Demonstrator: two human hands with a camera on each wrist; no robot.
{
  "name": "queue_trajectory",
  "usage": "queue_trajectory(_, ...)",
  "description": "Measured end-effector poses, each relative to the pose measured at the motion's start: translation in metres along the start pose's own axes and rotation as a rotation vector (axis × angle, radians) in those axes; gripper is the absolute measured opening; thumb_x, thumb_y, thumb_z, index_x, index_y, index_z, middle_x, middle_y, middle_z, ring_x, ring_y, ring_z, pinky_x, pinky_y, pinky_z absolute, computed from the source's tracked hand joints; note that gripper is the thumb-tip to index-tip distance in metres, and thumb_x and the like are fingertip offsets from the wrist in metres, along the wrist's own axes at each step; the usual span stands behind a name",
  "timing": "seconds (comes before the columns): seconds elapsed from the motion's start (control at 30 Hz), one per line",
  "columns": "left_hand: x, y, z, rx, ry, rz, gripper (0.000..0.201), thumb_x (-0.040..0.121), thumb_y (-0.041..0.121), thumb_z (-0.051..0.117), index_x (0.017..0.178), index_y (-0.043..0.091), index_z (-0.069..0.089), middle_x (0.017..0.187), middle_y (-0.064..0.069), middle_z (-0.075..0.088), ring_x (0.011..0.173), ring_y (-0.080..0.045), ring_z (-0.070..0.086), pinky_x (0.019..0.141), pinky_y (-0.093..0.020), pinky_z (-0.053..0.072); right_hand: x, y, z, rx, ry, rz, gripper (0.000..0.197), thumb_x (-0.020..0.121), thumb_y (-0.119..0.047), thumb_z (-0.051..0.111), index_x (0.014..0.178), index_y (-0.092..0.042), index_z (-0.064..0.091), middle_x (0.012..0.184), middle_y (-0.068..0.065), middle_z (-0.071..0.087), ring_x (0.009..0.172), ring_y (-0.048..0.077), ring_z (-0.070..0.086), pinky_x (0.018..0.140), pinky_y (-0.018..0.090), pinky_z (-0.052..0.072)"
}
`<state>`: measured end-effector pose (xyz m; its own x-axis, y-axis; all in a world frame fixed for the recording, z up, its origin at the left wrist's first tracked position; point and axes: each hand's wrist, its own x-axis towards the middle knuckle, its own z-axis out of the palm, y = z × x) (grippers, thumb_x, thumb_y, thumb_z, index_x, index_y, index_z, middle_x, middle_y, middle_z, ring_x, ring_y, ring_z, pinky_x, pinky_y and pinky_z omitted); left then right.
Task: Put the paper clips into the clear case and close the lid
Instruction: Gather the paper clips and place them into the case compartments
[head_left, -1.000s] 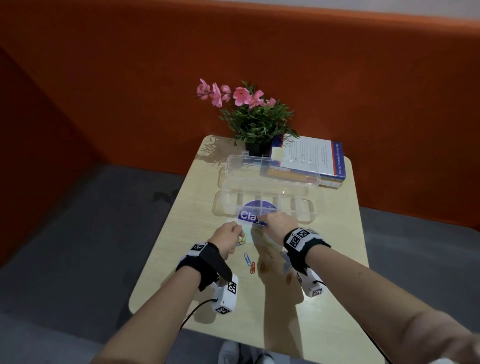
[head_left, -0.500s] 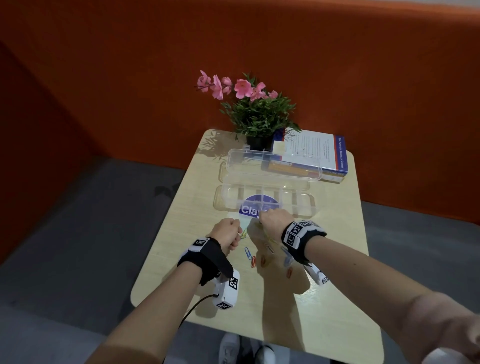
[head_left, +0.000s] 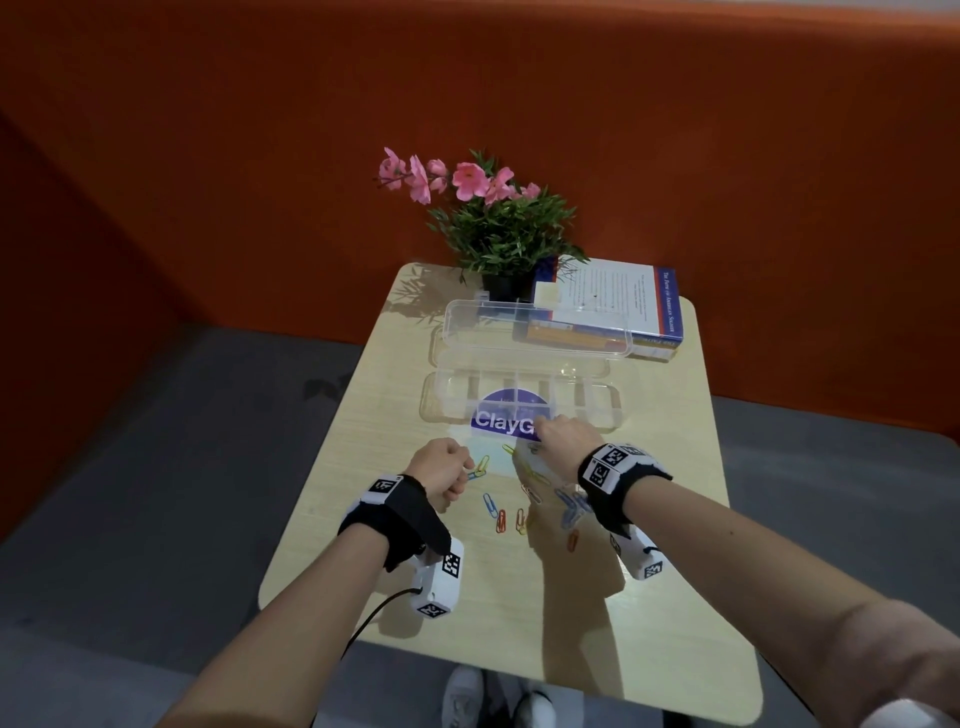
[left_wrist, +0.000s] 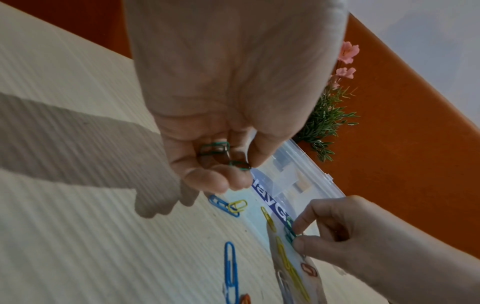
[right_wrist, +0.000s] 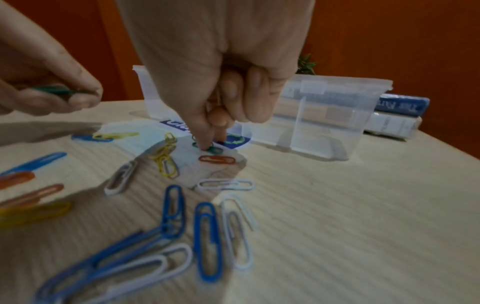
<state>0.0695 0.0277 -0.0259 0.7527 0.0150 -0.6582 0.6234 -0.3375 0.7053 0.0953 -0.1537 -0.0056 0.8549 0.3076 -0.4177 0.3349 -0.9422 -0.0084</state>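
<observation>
Clips (right_wrist: 207, 236) of many colours lay scattered on the counter (head_left: 670, 519) under and between both hands. The left hand (head_left: 441, 467) had its fingers curled around two green clips (left_wrist: 221, 153) in its palm, raised just above the counter. The right hand (head_left: 563, 436) pinched another green clip (right_wrist: 210, 148) against a clear bag (right_wrist: 207, 164) lying flat beneath its fingertips. Just beyond the right hand stood the case (head_left: 519, 400), its lid (head_left: 535, 327) open and upright behind it. Farther off sat a plant (head_left: 498, 234) and a book (head_left: 618, 301).
</observation>
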Motion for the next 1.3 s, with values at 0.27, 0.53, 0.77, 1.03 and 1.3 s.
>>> queue_trajectory(0.27,-0.006,-0.004,0.004,0.013,-0.023,0.007,0.031,0.099,0.01,0.04,0.069,0.008,0.047,0.056,-0.007,0.041,0.046,-0.018,0.035,0.039,-0.021,0.031,-0.007,-0.019,-0.008,-0.257,-0.067,-0.161,0.029,0.095,-0.004,0.038,0.11,0.0,0.062,0.115,0.016,0.065,0.106,0.031,0.062,0.077,0.036,0.047)
queue_trajectory(0.53,-0.006,-0.005,-0.005,-0.021,0.015,-0.003,0.031,0.097,0.008,0.043,0.066,0.007,0.048,0.052,-0.006,0.041,0.039,-0.015,0.034,0.038,-0.018,0.029,-0.001,-0.01,-0.009,0.037,-0.072,-0.015,0.02,0.094,-0.016,0.04,0.08,-0.01,0.053,0.094,0.012,0.064,0.081,0.027,0.058,0.065,0.03,0.042)
queue_trajectory(0.77,0.001,0.047,-0.024,-0.046,0.105,0.108,0.015,0.098,0.004,0.046,0.093,0.001,0.06,0.066,-0.007,0.057,0.058,-0.017,0.056,0.06,-0.026,0.053,-0.012,0.007,0.007,1.332,-0.008,0.363,0.028,0.09,-0.018,0.043,0.063,-0.013,0.044,0.055,0.005,0.044,0.042,0.015,0.04,0.043,0.02,0.029)
queue_trajectory(1.03,0.023,0.105,-0.04,-0.203,0.121,0.049,0.016,0.093,-0.003,0.047,0.088,-0.003,0.062,0.118,-0.028,0.065,0.079,-0.028,0.069,0.079,-0.032,0.055,-0.031,-0.001,-0.009,2.031,-0.146,0.298,0.03,0.086,-0.012,0.031,0.057,-0.017,0.029,0.04,-0.002,0.033,0.034,0.009,0.017,0.039,0.02,0.013)
queue_trajectory(1.3,0.022,0.112,-0.049,-0.249,0.054,-0.039,0.018,0.096,0.006,0.032,0.08,0.009,0.041,0.065,-0.007,0.031,0.047,-0.019,0.036,0.048,-0.026,0.03,-0.016,-0.005,-0.03,2.1,-0.138,0.304,0.023,0.084,-0.003,0.033,0.064,-0.015,0.034,0.049,0.007,0.053,0.036,0.01,0.027,0.033,0.018,0.022)
